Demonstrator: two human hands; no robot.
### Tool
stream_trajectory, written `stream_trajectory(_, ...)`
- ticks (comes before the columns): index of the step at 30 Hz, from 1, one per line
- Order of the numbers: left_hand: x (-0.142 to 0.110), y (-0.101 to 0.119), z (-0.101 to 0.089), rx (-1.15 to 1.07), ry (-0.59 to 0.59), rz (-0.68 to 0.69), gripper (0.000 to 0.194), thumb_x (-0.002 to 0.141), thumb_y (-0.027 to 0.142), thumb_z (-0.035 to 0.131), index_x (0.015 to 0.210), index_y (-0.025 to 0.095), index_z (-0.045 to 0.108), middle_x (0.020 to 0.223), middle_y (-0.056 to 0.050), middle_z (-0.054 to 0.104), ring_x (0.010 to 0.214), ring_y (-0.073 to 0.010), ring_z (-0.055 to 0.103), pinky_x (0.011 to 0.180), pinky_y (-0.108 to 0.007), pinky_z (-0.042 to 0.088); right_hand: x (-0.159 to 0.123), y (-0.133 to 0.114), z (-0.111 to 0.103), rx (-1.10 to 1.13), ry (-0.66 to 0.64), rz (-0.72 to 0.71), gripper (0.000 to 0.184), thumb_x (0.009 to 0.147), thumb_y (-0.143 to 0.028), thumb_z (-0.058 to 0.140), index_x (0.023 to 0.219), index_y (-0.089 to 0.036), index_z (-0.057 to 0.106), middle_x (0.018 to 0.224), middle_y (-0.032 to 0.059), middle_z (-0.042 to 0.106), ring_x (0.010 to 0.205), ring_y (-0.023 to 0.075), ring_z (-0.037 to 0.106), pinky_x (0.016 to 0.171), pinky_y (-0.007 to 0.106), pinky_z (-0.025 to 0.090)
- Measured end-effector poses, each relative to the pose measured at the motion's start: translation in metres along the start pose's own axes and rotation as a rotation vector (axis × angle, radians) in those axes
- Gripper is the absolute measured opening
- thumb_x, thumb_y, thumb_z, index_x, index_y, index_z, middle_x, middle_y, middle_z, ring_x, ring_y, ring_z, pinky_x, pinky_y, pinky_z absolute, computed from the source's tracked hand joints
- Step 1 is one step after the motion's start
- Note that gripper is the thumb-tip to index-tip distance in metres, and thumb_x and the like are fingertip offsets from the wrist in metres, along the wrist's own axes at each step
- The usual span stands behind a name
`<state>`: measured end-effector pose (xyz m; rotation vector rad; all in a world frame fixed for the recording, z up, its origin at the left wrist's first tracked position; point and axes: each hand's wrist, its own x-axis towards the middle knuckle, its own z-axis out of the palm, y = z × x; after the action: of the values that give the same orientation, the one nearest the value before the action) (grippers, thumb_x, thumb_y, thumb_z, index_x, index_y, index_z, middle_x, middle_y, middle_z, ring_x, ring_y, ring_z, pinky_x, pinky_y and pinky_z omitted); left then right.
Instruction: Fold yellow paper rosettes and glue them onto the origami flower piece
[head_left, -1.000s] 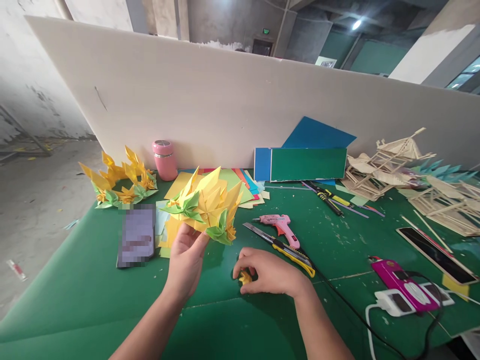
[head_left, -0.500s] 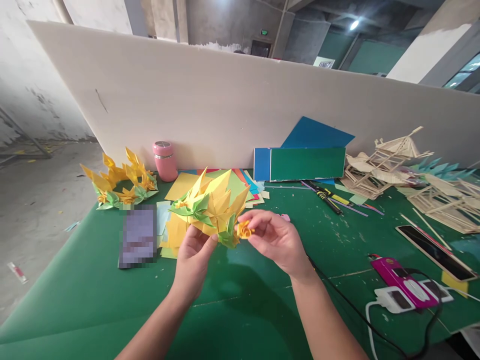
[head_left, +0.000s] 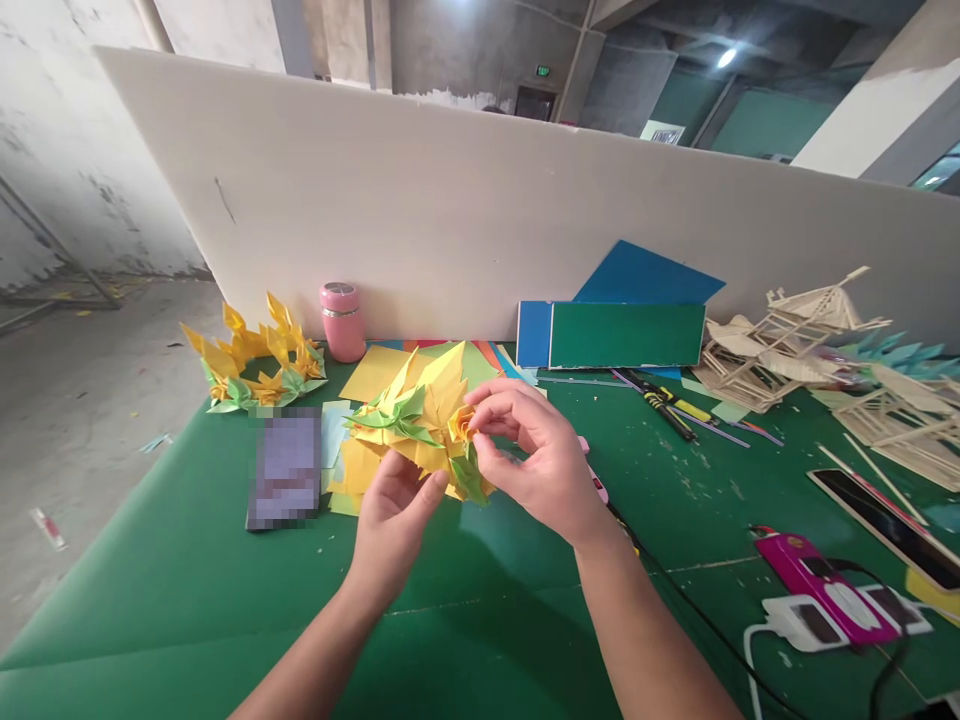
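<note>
My left hand (head_left: 397, 520) grips the lower edge of a yellow folded-paper crown (head_left: 442, 385), thumb in front and fingers behind. Pointed yellow petals rise from the crown, and green paper leaves (head_left: 401, 412) sit on its front. Between the thumb and fingertips of my right hand (head_left: 529, 450) is a small orange paper rose (head_left: 460, 424). The rose lies against the crown's right front, just above another green leaf (head_left: 469, 478); whether it is fixed there I cannot tell.
A finished-looking yellow paper crown (head_left: 262, 360) and a pink flask (head_left: 343, 325) stand at the back left. Coloured paper sheets (head_left: 375, 372) lie behind my hands. To the right are wooden stick models (head_left: 757, 350), a phone (head_left: 889, 525) and a magenta power strip (head_left: 825, 590) with cables.
My right hand has moved the rose left, from beside the crown's right end onto its front. My left hand keeps its hold, and the view has shifted slightly.
</note>
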<state>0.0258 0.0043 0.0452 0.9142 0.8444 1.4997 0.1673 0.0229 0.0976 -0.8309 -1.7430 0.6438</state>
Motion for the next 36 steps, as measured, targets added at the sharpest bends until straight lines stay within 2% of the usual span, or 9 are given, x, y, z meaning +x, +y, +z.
stream_trajectory(4,-0.0008,0.0001,-0.0004,-0.008,-0.017,-0.007,0.032,0.065,0.032,0.079,0.092,0.021,0.067,0.092,-0.004,0.073,0.091,-0.0215,0.066,0.078,-0.03,0.052,-0.0002,-0.0008,0.0,-0.08,-0.038,-0.053,0.018,0.079,-0.006,0.051,0.082,-0.022,0.058,0.1,0.0038,0.062,0.091,0.015,0.064,0.079,0.029,0.058)
stream_trajectory(8,-0.0022,0.0,-0.0001,-0.015,-0.02,-0.009,0.031,0.065,0.031,0.079,0.091,0.02,0.068,0.092,-0.004,0.073,0.09,-0.021,0.066,0.077,-0.029,0.053,-0.0006,-0.0011,0.001,-0.179,-0.069,-0.094,0.023,0.083,-0.005,0.047,0.09,-0.023,0.059,0.102,0.0028,0.068,0.096,0.0159,0.065,0.084,0.031,0.056)
stream_trajectory(14,-0.0019,-0.0002,-0.0002,-0.031,-0.022,-0.002,0.031,0.066,0.029,0.079,0.094,0.021,0.068,0.096,-0.005,0.072,0.092,-0.0203,0.066,0.078,-0.028,0.053,-0.0024,-0.0042,-0.0004,-0.263,-0.067,-0.078,0.022,0.087,-0.007,0.046,0.098,-0.023,0.056,0.099,0.0016,0.07,0.09,0.0152,0.068,0.078,0.028,0.056)
stream_trajectory(20,-0.0014,0.0002,0.0005,-0.011,-0.025,-0.016,0.03,0.064,0.031,0.08,0.089,0.02,0.067,0.091,-0.004,0.073,0.088,-0.0203,0.066,0.076,-0.028,0.053,-0.0032,-0.0068,0.0027,-0.235,-0.087,-0.054,0.022,0.089,-0.007,0.045,0.102,-0.024,0.051,0.098,0.001,0.071,0.093,0.0141,0.069,0.077,0.025,0.056)
stream_trajectory(25,-0.0017,0.0013,0.0012,-0.009,-0.042,-0.022,0.03,0.064,0.031,0.08,0.089,0.021,0.067,0.094,-0.004,0.073,0.09,-0.0207,0.066,0.076,-0.028,0.052,-0.0024,-0.004,0.0064,-0.251,-0.085,-0.055,0.028,0.089,-0.006,0.046,0.109,-0.026,0.048,0.098,0.0,0.073,0.088,0.0134,0.07,0.074,0.025,0.056)
stream_trajectory(29,-0.0015,0.001,0.0006,-0.008,-0.032,-0.02,0.033,0.064,0.031,0.08,0.093,0.022,0.067,0.098,-0.005,0.073,0.095,-0.0216,0.066,0.079,-0.029,0.052,-0.0017,-0.0005,0.0077,-0.347,-0.066,-0.155,0.027,0.089,-0.006,0.047,0.107,-0.026,0.051,0.095,-0.0002,0.072,0.093,0.0159,0.067,0.079,0.029,0.054)
stream_trajectory(32,-0.0016,0.0008,0.0004,-0.013,-0.052,-0.027,0.036,0.065,0.03,0.08,0.098,0.022,0.067,0.105,-0.006,0.072,0.101,-0.0235,0.064,0.083,-0.031,0.052,-0.0018,0.0011,0.0079,-0.404,-0.049,-0.177,0.023,0.087,-0.008,0.052,0.103,-0.025,0.052,0.096,0.0017,0.07,0.084,0.0169,0.067,0.075,0.03,0.054)
stream_trajectory(36,-0.0024,0.0003,0.0002,-0.002,-0.053,-0.044,0.033,0.065,0.031,0.08,0.095,0.021,0.068,0.101,-0.006,0.073,0.098,-0.0238,0.065,0.083,-0.032,0.052,-0.0022,0.0008,0.0083,-0.429,-0.04,-0.182,0.016,0.089,-0.009,0.049,0.096,-0.023,0.052,0.086,0.0011,0.069,0.075,0.0151,0.065,0.07,0.028,0.052)
